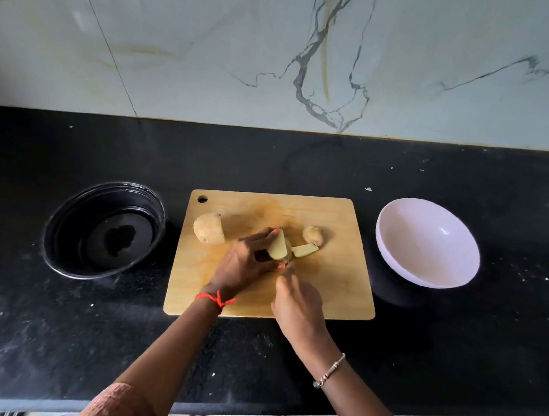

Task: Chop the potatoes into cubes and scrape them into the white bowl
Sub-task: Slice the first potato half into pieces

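Observation:
On the wooden cutting board (pixel 333 283) my left hand (pixel 242 265) grips a cut potato piece (pixel 278 246) between fingers and thumb. My right hand (pixel 299 306) sits just behind it, curled round a knife handle; only a sliver of the blade (pixel 287 261) shows by the piece. A cut slice (pixel 305 250) lies to the right of the held piece. A potato half (pixel 209 227) rests at the board's left and a small end piece (pixel 313 235) at its right. The white bowl (pixel 428 242) stands empty to the right of the board.
A black round bowl (pixel 104 229) holding a little liquid sits left of the board on the black counter (pixel 46 335). A marble wall (pixel 283 55) rises behind. The counter's front edge runs just below my forearms.

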